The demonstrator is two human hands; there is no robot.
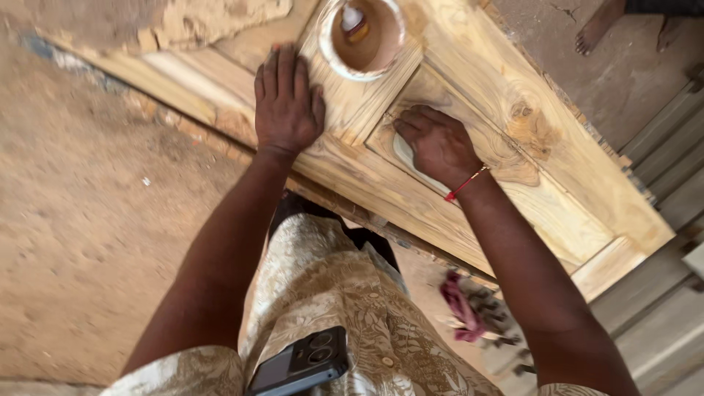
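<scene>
Wooden door panel lying diagonally under hands

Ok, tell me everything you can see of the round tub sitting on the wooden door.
The round tub is a small, open, pale plastic-looking container with a thick whitish rim smeared with tan paste. It is partly full of brownish filler, and a small pale object lies inside near the top edge. It stands upright on the wooden door at the top of the view, its far edge cut off by the frame. Neither hand touches it: the left hand lies flat just beside it, and the right hand works lower on a panel.
</scene>
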